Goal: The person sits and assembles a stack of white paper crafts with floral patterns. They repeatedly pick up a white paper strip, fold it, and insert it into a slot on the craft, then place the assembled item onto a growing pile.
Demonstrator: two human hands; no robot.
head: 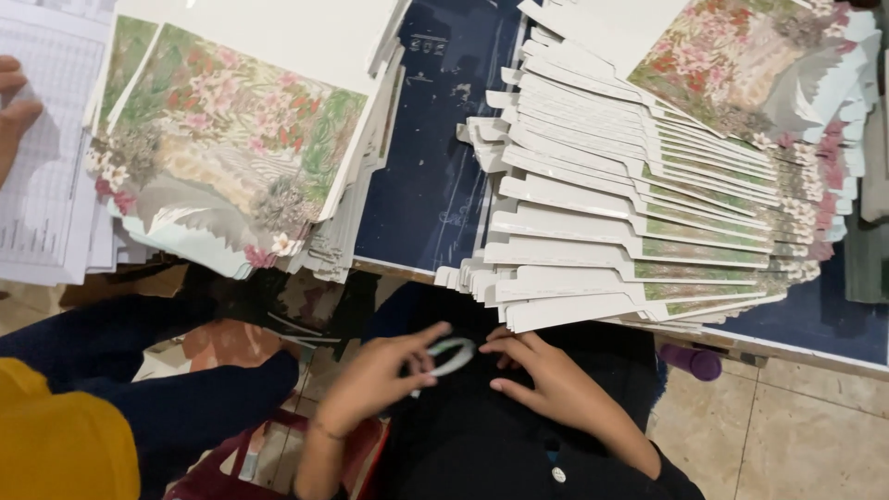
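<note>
My left hand (pixel 375 380) and my right hand (pixel 546 380) meet low in front of me, over my dark clothing. Both pinch a small white loop, like a cord or band (pixel 451 356), held between their fingertips. Just above my hands, a fanned stack of flat cardboard sheets with floral print (pixel 639 194) lies on the dark blue table (pixel 435 185). A second pile of the same flowered sheets (pixel 231 139) rests at the left, overhanging the table's front edge.
Another person's hand (pixel 14 106) rests on white printed paper sheets (pixel 46 167) at the far left. A yellow cloth (pixel 56 444) and dark sleeve lie at lower left. A purple cylinder (pixel 693 361) sits under the table edge above the tiled floor (pixel 787 426).
</note>
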